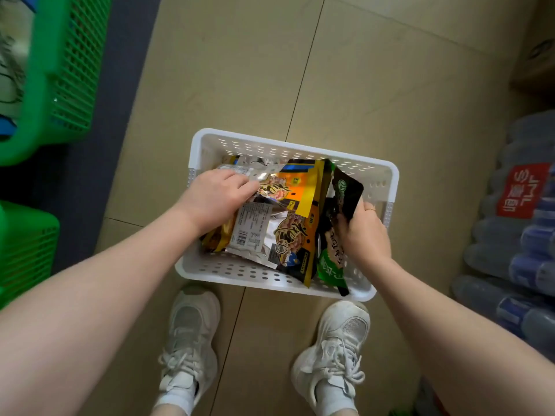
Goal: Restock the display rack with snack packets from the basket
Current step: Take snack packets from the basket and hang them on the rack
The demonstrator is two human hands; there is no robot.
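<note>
The white basket [387,178] stands on the floor in the middle of the frame, just above the person's shoes, and the snack packets lie inside it. The right hand [365,232] grips a dark green packet [345,190] at the right side of the basket; its fingers are curled round the packet's right edge. This packet stands on its edge, and its long axis runs from the upper middle of the frame down toward the lower middle. The left hand [216,199] rests on the orange packets [297,187] at the left side, its fingers bent over a silver packet [255,229]; I cannot tell if it really pinches one. The display rack is not visible, so I judge the green packet must be lifted straight up, out of the basket, by the right hand.
</note>
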